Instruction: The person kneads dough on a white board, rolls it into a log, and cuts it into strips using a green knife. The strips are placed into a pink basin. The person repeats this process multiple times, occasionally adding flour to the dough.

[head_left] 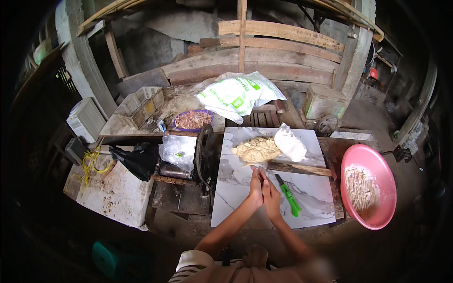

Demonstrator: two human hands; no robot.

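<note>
My left hand [255, 187] and my right hand [268, 193] are pressed together, fingers pointing forward, at the middle of the marble-patterned board [236, 188]; whatever lies between the palms is hidden. Just past my fingertips sits a heap of pale yellow dough pieces [255, 150], with a clear plastic bag of white powder [289, 144] beside it. A wooden stick [302, 170] lies crosswise to the right of my hands. Below it rests a green-handled knife [292, 202] with a dark blade. At the right, a pink basin [386, 191] holds rows of floured dough strips.
Left of the board stand a hand-cranked roller machine [204, 155], a black bag [134, 159] and yellow cord [92, 165]. Behind are white sacks [236, 96], a purple-rimmed plate of pinkish shreds [192, 119] and crates [139, 106]. A green stool [104, 257] is low at left.
</note>
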